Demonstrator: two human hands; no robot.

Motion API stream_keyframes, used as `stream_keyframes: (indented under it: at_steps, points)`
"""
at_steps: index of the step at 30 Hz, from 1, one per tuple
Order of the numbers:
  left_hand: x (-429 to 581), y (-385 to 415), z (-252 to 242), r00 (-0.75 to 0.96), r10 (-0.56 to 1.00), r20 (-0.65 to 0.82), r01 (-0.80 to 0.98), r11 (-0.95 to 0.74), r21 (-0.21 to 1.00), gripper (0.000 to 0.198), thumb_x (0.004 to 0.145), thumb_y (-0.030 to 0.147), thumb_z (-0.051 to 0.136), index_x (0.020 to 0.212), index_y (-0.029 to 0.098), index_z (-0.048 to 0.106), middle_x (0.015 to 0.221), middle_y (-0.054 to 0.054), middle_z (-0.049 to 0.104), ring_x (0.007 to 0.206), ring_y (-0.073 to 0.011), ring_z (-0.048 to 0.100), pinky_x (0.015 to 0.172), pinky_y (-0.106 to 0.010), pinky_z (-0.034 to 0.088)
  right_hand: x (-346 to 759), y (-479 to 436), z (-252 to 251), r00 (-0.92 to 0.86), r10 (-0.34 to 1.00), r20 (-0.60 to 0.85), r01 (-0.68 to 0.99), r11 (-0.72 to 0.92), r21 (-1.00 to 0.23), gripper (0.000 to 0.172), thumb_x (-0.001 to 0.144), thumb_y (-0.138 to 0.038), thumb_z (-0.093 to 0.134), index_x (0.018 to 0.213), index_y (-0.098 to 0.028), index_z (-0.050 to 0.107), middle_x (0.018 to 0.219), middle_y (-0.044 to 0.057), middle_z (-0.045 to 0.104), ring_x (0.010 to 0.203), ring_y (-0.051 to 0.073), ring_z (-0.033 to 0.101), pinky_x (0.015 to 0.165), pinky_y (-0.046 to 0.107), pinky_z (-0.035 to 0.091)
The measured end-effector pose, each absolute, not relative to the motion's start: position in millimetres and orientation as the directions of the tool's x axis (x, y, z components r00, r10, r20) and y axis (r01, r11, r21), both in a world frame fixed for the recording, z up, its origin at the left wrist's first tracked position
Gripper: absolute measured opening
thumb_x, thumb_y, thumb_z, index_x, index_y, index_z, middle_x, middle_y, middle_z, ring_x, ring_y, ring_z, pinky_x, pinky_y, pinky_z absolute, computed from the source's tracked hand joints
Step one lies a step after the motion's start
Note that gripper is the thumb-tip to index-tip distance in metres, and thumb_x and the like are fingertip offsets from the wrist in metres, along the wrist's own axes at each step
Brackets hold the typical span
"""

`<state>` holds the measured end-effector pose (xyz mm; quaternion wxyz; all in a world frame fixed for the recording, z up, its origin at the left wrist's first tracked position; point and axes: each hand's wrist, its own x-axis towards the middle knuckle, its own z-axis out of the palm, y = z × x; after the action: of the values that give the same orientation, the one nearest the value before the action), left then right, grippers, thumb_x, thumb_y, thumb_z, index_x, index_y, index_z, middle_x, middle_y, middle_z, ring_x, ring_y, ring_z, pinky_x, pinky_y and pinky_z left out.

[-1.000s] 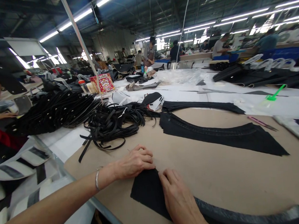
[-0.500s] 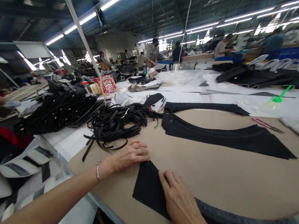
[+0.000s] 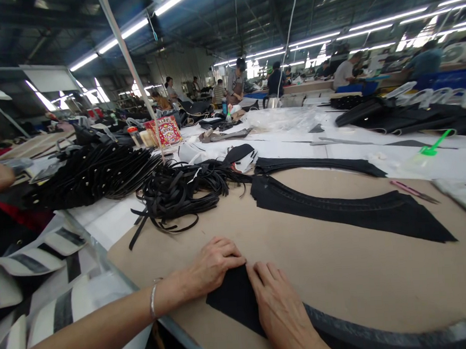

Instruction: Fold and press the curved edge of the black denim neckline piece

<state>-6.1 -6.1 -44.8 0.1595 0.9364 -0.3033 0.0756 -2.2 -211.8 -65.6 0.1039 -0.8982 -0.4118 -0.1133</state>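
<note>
Head view: black panel (image 3: 233, 298) on brown board (image 3: 367, 271), under left hand (image 3: 215, 264) with fingers bunched and right hand (image 3: 281, 301) with fingers together, any pinch hidden; could crease or skew if pressed unevenly

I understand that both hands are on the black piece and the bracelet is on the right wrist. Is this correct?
Not quite: the bracelet is on the left wrist, not the right, as the head view shows. The left hand and right hand are indeed both on the black piece.
</note>
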Motion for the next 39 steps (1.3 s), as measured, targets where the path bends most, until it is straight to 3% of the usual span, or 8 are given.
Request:
stream_keyframes:
  at_steps: [7,15,20,23,28,32,39]
  points:
    - [-11,-5,-44,0.813,-0.54,0.22,-0.58,-0.785,0.218,0.04,0.089,0.007,0.041,0.115,0.026,0.064,0.107,-0.006,0.064,0.103,-0.0204,0.052,0.097,-0.039,0.036,0,-228,-57,0.693,0.709,0.128,0.704,-0.628,-0.332,0.039,0.084,0.003,0.039,0.112,-0.015,0.06,0.1,0.009,0.058,0.094,0.023,0.052,0.086,0.038,0.043]
    - [-15,-16,-37,0.838,-0.512,0.19,-0.544,-0.816,0.198,0.042,0.089,0.007,0.042,0.116,0.029,0.065,0.104,-0.006,0.061,0.103,-0.0209,0.051,0.096,-0.039,0.038,0,-239,-54,0.704,0.7,0.118,0.68,-0.618,-0.395,0.032,0.086,0.001,0.041,0.106,-0.016,0.059,0.098,0.007,0.057,0.094,0.023,0.053,0.086,0.039,0.044]
    - [-20,-16,-35,0.835,-0.518,0.186,-0.546,-0.821,0.166,0.046,0.087,0.005,0.042,0.12,0.03,0.062,0.114,-0.007,0.058,0.109,-0.0223,0.049,0.097,-0.042,0.038,0,-245,-52,0.711,0.695,0.105,0.658,-0.605,-0.448,0.028,0.089,-0.002,0.039,0.101,-0.018,0.059,0.097,0.007,0.057,0.093,0.023,0.053,0.086,0.039,0.043]
    - [-23,-24,-32,0.849,-0.477,0.228,-0.522,-0.824,0.218,0.043,0.087,0.004,0.042,0.115,0.027,0.065,0.121,-0.007,0.056,0.114,-0.023,0.047,0.099,-0.043,0.038,0,-249,-49,0.724,0.684,0.088,0.628,-0.602,-0.493,0.024,0.09,-0.005,0.041,0.098,-0.018,0.059,0.096,0.006,0.057,0.093,0.023,0.053,0.085,0.039,0.043]
    - [-21,-53,-32,0.877,-0.428,0.22,-0.481,-0.771,0.417,0.03,0.09,0.008,0.046,0.107,0.021,0.067,0.097,-0.005,0.064,0.096,-0.0181,0.055,0.089,-0.033,0.043,1,-249,-41,0.761,0.648,0.039,0.574,-0.644,-0.506,0.017,0.088,-0.007,0.047,0.097,-0.018,0.057,0.097,0.006,0.058,0.092,0.023,0.053,0.085,0.039,0.042]
    - [-16,-64,-33,0.876,-0.452,0.169,-0.478,-0.77,0.423,0.028,0.085,0.003,0.053,0.1,0.021,0.068,0.092,-0.003,0.063,0.092,-0.0172,0.055,0.086,-0.031,0.043,4,-250,-34,0.768,0.64,-0.009,0.553,-0.671,-0.494,0.014,0.088,-0.009,0.05,0.096,-0.018,0.058,0.096,0.007,0.061,0.092,0.024,0.056,0.085,0.04,0.041]
    - [-16,-65,-27,0.874,-0.466,0.139,-0.479,-0.775,0.412,0.032,0.088,0.003,0.046,0.096,0.022,0.072,0.088,-0.003,0.063,0.087,-0.0155,0.056,0.079,-0.026,0.046,7,-259,-37,0.768,0.64,-0.002,0.521,-0.626,-0.581,0.013,0.085,-0.009,0.052,0.091,-0.02,0.057,0.092,0.004,0.061,0.087,0.021,0.057,0.077,0.033,0.041]
